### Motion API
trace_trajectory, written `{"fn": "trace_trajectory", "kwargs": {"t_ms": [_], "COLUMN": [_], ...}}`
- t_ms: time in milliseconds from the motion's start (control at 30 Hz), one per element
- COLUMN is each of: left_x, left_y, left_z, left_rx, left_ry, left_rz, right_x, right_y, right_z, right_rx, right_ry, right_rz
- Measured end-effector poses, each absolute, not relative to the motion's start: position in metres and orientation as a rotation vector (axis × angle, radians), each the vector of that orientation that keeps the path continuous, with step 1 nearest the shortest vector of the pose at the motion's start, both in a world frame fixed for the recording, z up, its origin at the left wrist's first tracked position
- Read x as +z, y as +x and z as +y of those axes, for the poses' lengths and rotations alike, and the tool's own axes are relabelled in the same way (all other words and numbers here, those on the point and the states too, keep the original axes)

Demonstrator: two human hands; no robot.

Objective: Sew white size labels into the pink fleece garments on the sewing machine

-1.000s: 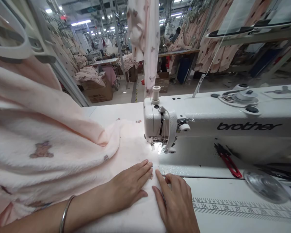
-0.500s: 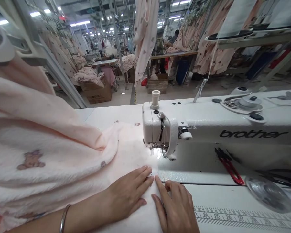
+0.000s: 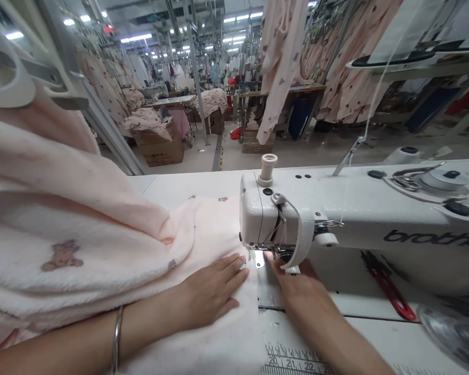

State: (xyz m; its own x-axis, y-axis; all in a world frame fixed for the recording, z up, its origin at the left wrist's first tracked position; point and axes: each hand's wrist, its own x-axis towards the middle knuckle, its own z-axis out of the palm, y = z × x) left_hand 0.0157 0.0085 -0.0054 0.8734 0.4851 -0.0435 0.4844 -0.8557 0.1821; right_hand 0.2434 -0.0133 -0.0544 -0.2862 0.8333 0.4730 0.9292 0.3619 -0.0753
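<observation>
Pale pink plush fabric (image 3: 133, 271) with printed bears spreads over the left of the table and runs up to the sewing machine (image 3: 254, 208). My left hand (image 3: 214, 289) lies flat on it, fingers stretched toward the needle area, a metal bangle (image 3: 117, 338) on the wrist. Beyond the fabric's right edge, my right hand (image 3: 303, 286) reaches in under the machine head beside the presser foot. Its fingers are mostly hidden behind the thread guard (image 3: 305, 239), so what they touch cannot be made out. Light falls on the metal needle plate (image 3: 260, 259).
Red-handled thread snips (image 3: 394, 291) lie under the machine arm, near a clear round disc (image 3: 449, 328). A printed ruler scale (image 3: 289, 362) runs along the table's front. Thread cones (image 3: 398, 36) stand at upper right. Pink garments (image 3: 281, 62) hang behind the table.
My right hand has left the fabric edge beside my left hand and moved forward under the machine head. My left hand stays on the fabric. The view has shifted slightly.
</observation>
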Motion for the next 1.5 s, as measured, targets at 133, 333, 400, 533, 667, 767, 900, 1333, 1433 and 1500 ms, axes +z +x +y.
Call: {"fn": "trace_trajectory", "kwargs": {"t_ms": [133, 333, 400, 533, 667, 767, 900, 1333, 1433, 1500], "left_x": [-0.006, -0.005, -0.006, -0.007, -0.007, -0.008, -0.011, -0.010, -0.011, -0.012], "left_y": [0.015, 0.015, 0.015, 0.013, 0.013, 0.013, 0.013, 0.013, 0.013, 0.015], "left_z": [0.011, 0.013, 0.015, 0.017, 0.018, 0.018, 0.020, 0.023, 0.028, 0.031], "left_rx": [0.030, 0.007, 0.008, 0.029, 0.039, 0.053, 0.050, 0.116, 0.097, 0.093], "left_ry": [2.855, 2.871, 2.884, 2.901, 2.907, 2.899, 2.894, 2.951, 2.992, 3.015], "left_rz": [0.739, 0.722, 0.715, 0.705, 0.712, 0.701, 0.690, 0.667, 0.682, 0.713], "right_x": [-0.055, -0.053, -0.052, -0.057, -0.065, -0.063, -0.052, -0.052, -0.050, -0.051], "right_y": [0.220, 0.213, 0.214, 0.212, 0.209, 0.209, 0.212, 0.212, 0.212, 0.212], "right_z": [-0.051, -0.048, -0.047, -0.048, -0.049, -0.049, -0.048, -0.048, -0.048, -0.048], "right_rx": [-0.296, -0.296, -0.279, -0.198, -0.126, -0.144, -0.198, -0.225, -0.238, -0.240], "right_ry": [-1.514, -1.508, -1.509, -1.550, -1.568, -1.574, -1.577, -1.582, -1.589, -1.595], "right_rz": [-2.205, -2.190, -2.193, -2.132, -2.080, -2.064, -2.159, -2.147, -2.146, -2.143]}}
